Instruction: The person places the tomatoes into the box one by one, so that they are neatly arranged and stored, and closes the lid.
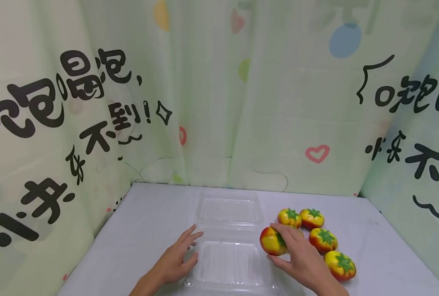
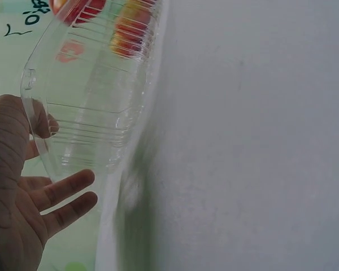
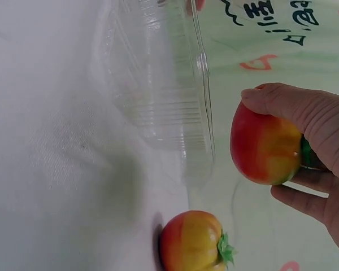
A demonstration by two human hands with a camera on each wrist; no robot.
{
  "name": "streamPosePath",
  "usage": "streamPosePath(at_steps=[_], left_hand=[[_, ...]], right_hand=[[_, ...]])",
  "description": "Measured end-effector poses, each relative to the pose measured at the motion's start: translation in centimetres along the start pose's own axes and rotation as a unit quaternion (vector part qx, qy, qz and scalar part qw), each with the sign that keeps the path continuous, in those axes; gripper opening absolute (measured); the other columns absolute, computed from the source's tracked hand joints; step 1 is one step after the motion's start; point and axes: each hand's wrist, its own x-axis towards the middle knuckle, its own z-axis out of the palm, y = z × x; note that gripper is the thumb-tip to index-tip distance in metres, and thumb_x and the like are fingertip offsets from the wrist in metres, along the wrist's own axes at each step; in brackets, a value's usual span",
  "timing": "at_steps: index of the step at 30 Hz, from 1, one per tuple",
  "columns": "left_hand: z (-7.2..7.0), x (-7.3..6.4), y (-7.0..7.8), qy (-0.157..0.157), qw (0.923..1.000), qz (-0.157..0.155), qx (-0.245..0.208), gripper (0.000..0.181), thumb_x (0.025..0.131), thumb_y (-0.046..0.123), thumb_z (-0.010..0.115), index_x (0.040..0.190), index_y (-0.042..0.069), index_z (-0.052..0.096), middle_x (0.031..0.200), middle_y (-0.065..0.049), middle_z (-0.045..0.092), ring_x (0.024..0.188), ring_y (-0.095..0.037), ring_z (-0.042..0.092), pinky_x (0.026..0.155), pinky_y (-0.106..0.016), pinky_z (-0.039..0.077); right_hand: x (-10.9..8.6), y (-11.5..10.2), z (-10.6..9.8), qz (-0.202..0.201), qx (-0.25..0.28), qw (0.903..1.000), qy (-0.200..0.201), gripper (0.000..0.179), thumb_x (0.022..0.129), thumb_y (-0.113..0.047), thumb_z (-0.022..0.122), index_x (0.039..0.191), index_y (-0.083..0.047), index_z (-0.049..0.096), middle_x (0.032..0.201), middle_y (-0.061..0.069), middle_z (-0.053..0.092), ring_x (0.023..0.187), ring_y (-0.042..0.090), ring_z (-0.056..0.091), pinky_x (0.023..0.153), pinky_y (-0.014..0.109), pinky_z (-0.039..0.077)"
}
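My right hand [image 1: 300, 257] grips a red-and-yellow persimmon [image 1: 272, 241] between thumb and fingers, raised at the right edge of a clear plastic box [image 1: 228, 263]. In the right wrist view the held persimmon [image 3: 263, 144] has its green leafy top turned toward the palm. The hinged box lies unfolded, its lid [image 1: 229, 210] flat on the far side and nothing in its base. Along the box's left edge, my left hand [image 1: 175, 259] has its fingers spread, with the thumb at the rim. Through the clear wall [image 2: 90, 124] part of that hand shows in the left wrist view.
Right of the box, several more persimmons sit on the white tabletop [image 1: 145, 230], among them a far one [image 1: 312, 218], a middle one [image 1: 323, 240] and a near one [image 1: 340, 266]. A printed curtain [image 1: 208, 102] closes off the back and both sides.
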Motion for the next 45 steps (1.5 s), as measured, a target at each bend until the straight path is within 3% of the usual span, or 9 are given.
streamPosePath(at_steps=[11, 20, 29, 39, 45], left_hand=[[0.1, -0.1, 0.0, 0.001, 1.0000, -0.004, -0.003, 0.052, 0.099, 0.012, 0.062, 0.149, 0.011, 0.050, 0.160, -0.019, 0.037, 0.113, -0.023, 0.067, 0.082, -0.036, 0.058], [0.0, 0.0, 0.1, -0.005, 1.0000, -0.005, -0.003, 0.052, 0.099, 0.012, 0.061, 0.150, 0.013, 0.049, 0.160, -0.020, 0.037, 0.113, -0.023, 0.067, 0.084, -0.038, 0.059], [0.2, -0.1, -0.2, -0.005, 1.0000, 0.001, -0.002, 0.051, 0.100, 0.013, 0.061, 0.149, 0.011, 0.049, 0.161, -0.019, 0.037, 0.113, -0.022, 0.067, 0.082, -0.036, 0.059], [0.2, 0.0, -0.1, 0.000, 1.0000, -0.001, 0.006, 0.052, 0.099, 0.013, 0.061, 0.149, 0.012, 0.050, 0.161, -0.018, 0.037, 0.112, -0.020, 0.068, 0.085, -0.038, 0.059], [0.1, 0.2, 0.0, -0.012, 0.9997, -0.019, 0.008, 0.053, 0.098, 0.014, 0.063, 0.150, 0.013, 0.049, 0.161, -0.018, 0.037, 0.111, -0.019, 0.068, 0.090, -0.043, 0.060]], right_hand=[[0.6, -1.7, 0.4, -0.025, 0.007, 0.9995, 0.016, 0.077, 0.077, -0.035, 0.090, 0.144, -0.021, 0.054, 0.139, 0.006, 0.059, 0.122, 0.027, 0.059, 0.094, 0.052, 0.058], [1.0, -3.1, 1.1, -0.031, 0.029, 0.9989, 0.021, 0.075, 0.076, -0.040, 0.090, 0.142, -0.023, 0.056, 0.136, 0.002, 0.060, 0.117, 0.021, 0.061, 0.090, 0.045, 0.060], [1.3, -4.3, 2.1, -0.028, 0.048, 0.9983, 0.017, 0.075, 0.075, -0.046, 0.089, 0.140, -0.025, 0.058, 0.136, 0.000, 0.061, 0.121, 0.021, 0.060, 0.092, 0.047, 0.059], [1.7, -5.0, 3.5, -0.032, 0.093, 0.9950, 0.017, 0.072, 0.077, -0.045, 0.088, 0.138, -0.020, 0.061, 0.131, 0.000, 0.062, 0.120, 0.019, 0.058, 0.091, 0.040, 0.060], [2.1, -5.4, 4.5, -0.058, 0.115, 0.9915, 0.017, 0.070, 0.080, -0.047, 0.085, 0.138, -0.017, 0.061, 0.128, 0.001, 0.063, 0.118, 0.021, 0.059, 0.093, 0.043, 0.059]])
